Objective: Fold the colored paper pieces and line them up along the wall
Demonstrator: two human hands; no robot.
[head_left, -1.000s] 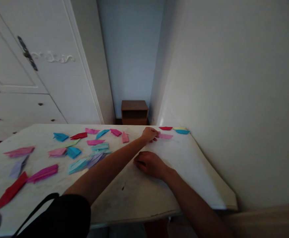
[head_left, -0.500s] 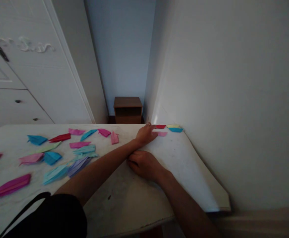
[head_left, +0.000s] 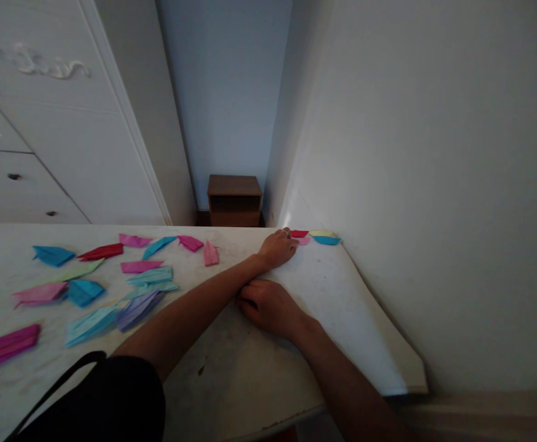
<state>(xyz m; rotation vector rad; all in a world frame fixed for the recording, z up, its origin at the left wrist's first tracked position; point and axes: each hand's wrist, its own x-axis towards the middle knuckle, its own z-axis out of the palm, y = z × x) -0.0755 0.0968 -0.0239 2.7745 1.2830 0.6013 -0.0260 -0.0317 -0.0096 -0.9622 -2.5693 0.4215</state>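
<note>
My left hand (head_left: 277, 248) reaches across to the far right of the white table (head_left: 323, 319). Its fingers are closed at the left end of a pink folded paper piece (head_left: 304, 241), partly hidden by them. Just behind this lies a red folded paper (head_left: 299, 234). To the right, a yellow one (head_left: 322, 233) and a blue one (head_left: 326, 240) lie edge to edge by the wall. My right hand (head_left: 270, 307) rests on the table below my left wrist, curled into a loose fist with nothing visible in it.
Several flat folded papers, shaped like origami cranes, are scattered on the left, among them a purple one (head_left: 139, 309) and a magenta one (head_left: 7, 348). A white wall (head_left: 410, 184) borders the table's right side. Beyond stand a white cabinet (head_left: 75, 166) and a brown nightstand (head_left: 234, 185).
My left hand has pushed the pink folded paper slightly away from me, up against the red one. My right hand has stayed in place. The view has turned slightly.
</note>
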